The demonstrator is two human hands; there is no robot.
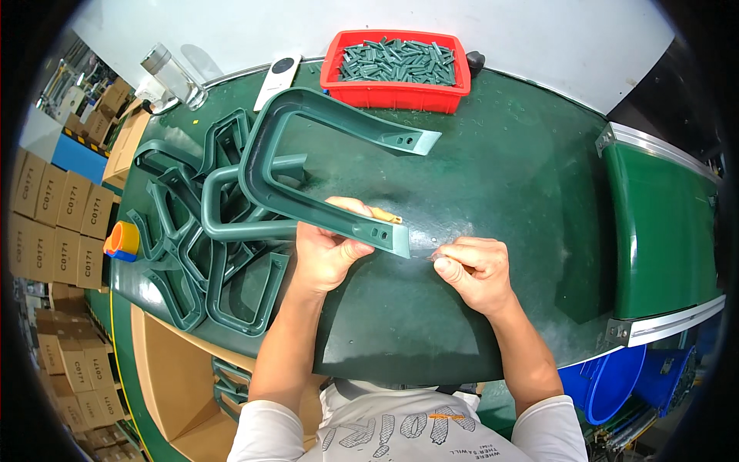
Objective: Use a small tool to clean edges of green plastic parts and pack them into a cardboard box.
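Note:
A green plastic U-shaped bracket is held over the table by my left hand, fingers wrapped round its lower arm. That arm has small holes and a paler flat end. Yellow wrapping covers a fingertip of this hand. Just right of the pale end, my right hand is closed in a pinch. A thin dark sliver shows between its fingertips and the bracket's end; its kind is too small to make out.
Similar green brackets lie heaped at the left. Behind stands a red bin of small green strips. A white device, glass bottle and tape rolls sit around the edge. A green conveyor borders the right; an open carton is below left.

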